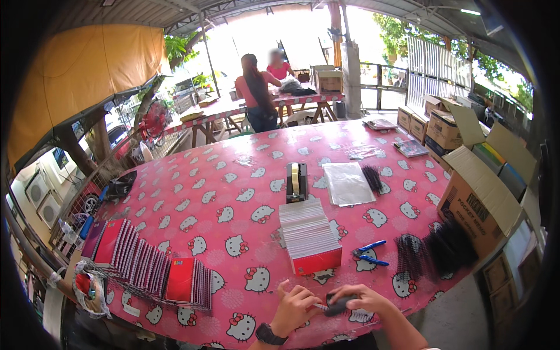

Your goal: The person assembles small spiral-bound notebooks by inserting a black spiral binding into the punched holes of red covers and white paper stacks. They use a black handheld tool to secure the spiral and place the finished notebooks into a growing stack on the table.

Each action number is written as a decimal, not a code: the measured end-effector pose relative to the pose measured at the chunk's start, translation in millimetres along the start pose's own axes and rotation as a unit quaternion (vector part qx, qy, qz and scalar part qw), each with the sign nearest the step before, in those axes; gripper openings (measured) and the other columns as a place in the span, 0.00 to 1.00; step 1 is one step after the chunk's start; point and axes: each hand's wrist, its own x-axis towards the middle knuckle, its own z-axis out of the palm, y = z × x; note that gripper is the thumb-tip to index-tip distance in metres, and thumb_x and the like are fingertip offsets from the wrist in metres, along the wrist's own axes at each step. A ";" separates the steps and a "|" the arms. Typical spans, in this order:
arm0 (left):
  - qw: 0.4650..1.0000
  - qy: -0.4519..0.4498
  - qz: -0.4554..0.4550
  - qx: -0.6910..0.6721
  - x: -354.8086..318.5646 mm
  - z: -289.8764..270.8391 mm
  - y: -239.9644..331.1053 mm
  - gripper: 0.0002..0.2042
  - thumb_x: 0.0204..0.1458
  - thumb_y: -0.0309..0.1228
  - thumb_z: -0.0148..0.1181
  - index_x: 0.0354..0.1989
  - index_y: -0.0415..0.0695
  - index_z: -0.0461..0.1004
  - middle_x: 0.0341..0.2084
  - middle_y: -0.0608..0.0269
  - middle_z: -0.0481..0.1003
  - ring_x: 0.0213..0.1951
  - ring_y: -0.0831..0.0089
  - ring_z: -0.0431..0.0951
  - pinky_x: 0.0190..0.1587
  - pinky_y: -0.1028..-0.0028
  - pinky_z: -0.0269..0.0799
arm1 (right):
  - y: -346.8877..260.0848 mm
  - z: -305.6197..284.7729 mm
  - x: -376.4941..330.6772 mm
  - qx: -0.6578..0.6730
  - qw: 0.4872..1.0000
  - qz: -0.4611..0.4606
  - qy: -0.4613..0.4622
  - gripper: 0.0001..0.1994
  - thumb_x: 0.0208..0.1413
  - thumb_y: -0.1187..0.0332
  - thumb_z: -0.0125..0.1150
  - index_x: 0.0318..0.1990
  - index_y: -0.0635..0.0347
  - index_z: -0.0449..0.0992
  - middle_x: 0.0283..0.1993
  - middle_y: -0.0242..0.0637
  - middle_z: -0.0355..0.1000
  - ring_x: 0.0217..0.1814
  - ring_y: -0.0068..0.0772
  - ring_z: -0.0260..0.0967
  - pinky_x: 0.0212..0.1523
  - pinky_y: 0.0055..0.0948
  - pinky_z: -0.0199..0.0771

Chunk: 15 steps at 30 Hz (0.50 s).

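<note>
At the near edge of the table, my right hand (366, 300) is closed around a small dark rounded object (339, 304), whose kind I cannot make out. My left hand (296, 308), with a black watch on its wrist, meets it from the other side. Its fingers are pinched at a thin whitish end beside the dark object; the index finger sticks up. Just beyond the hands stands a row of white-edged paper pads (310, 230) with a red cover in front. Blue-handled pliers (371, 254) lie to the right, beside a heap of black spiral binding coils (434, 252).
Spiral notebooks (137, 256) with red covers stand in rows at left. A tape dispenser (296, 184), clear plastic bags (350, 184) and more black coils (371, 179) lie farther back. An open carton (478, 201) flanks the right edge. Two people work at a far table (233, 107).
</note>
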 end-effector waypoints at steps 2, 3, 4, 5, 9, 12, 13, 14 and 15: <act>1.000 0.000 -0.006 -0.007 0.8 0.2 1.1 0.14 0.37 0.35 0.71 0.35 0.58 0.79 0.25 0.80 0.75 0.37 0.79 0.74 0.60 0.55 0.45 | 6.0 -5.5 -0.8 0.019 0.999 0.001 0.031 0.23 0.49 0.50 0.64 0.45 0.60 0.79 0.47 0.43 0.75 0.54 0.33 0.68 0.55 0.32 0.65; 1.000 0.003 -0.017 -0.015 1.3 -1.1 5.2 0.17 0.37 0.35 0.72 0.38 0.57 0.78 0.24 0.80 0.75 0.36 0.80 0.75 0.60 0.55 0.45 | 8.7 -10.5 0.1 0.025 0.999 0.000 0.047 0.23 0.50 0.51 0.64 0.45 0.60 0.79 0.47 0.43 0.75 0.53 0.32 0.68 0.54 0.31 0.65; 0.999 0.005 -0.027 -0.023 2.4 -1.6 7.6 0.19 0.36 0.35 0.72 0.41 0.57 0.78 0.24 0.81 0.75 0.36 0.80 0.75 0.60 0.55 0.45 | 8.2 -14.5 -0.9 0.031 0.997 -0.001 0.064 0.22 0.50 0.51 0.64 0.45 0.60 0.79 0.46 0.42 0.75 0.52 0.31 0.68 0.52 0.31 0.66; 0.999 0.005 -0.038 -0.030 1.4 -0.9 6.1 0.22 0.37 0.37 0.72 0.45 0.56 0.76 0.24 0.80 0.75 0.36 0.80 0.75 0.60 0.55 0.45 | -7.0 -5.4 4.0 0.181 0.982 -0.047 0.009 0.21 0.51 0.51 0.65 0.44 0.60 0.80 0.44 0.40 0.76 0.49 0.29 0.69 0.49 0.29 0.67; 0.996 0.002 -0.060 -0.062 -1.0 -2.4 6.7 0.32 0.37 0.40 0.72 0.56 0.54 0.69 0.24 0.80 0.75 0.35 0.81 0.75 0.61 0.54 0.46 | 2.9 -11.6 18.9 -0.133 0.977 0.164 0.042 0.26 0.53 0.46 0.61 0.43 0.64 0.79 0.50 0.44 0.74 0.55 0.33 0.67 0.56 0.33 0.63; 0.995 0.006 -0.066 -0.070 -2.4 -0.6 6.8 0.36 0.37 0.40 0.73 0.59 0.54 0.66 0.26 0.80 0.75 0.36 0.80 0.76 0.62 0.54 0.45 | -4.2 1.0 16.4 0.163 0.986 -0.041 0.004 0.24 0.53 0.49 0.63 0.42 0.64 0.79 0.40 0.39 0.75 0.42 0.27 0.69 0.42 0.29 0.68; 0.995 0.006 -0.069 -0.071 -3.3 0.1 6.2 0.36 0.37 0.40 0.73 0.59 0.54 0.65 0.27 0.80 0.76 0.37 0.80 0.76 0.62 0.54 0.45 | -5.2 4.2 19.9 0.122 0.991 -0.041 -0.022 0.24 0.53 0.49 0.62 0.43 0.64 0.78 0.40 0.39 0.75 0.41 0.26 0.68 0.42 0.29 0.68; 0.996 0.009 -0.063 -0.061 -2.5 -1.8 6.0 0.37 0.38 0.39 0.73 0.60 0.53 0.64 0.28 0.79 0.76 0.38 0.79 0.76 0.62 0.53 0.44 | -2.9 2.4 21.0 0.045 0.999 0.024 -0.010 0.25 0.54 0.47 0.61 0.44 0.64 0.78 0.43 0.41 0.74 0.46 0.29 0.68 0.47 0.30 0.65; 0.997 0.012 -0.057 -0.051 -0.2 -6.0 5.3 0.37 0.38 0.39 0.73 0.61 0.53 0.63 0.29 0.78 0.76 0.39 0.77 0.76 0.62 0.52 0.44 | 1.2 -2.4 23.3 -0.032 0.996 0.089 0.000 0.26 0.54 0.46 0.59 0.45 0.64 0.78 0.47 0.42 0.73 0.50 0.32 0.67 0.52 0.31 0.63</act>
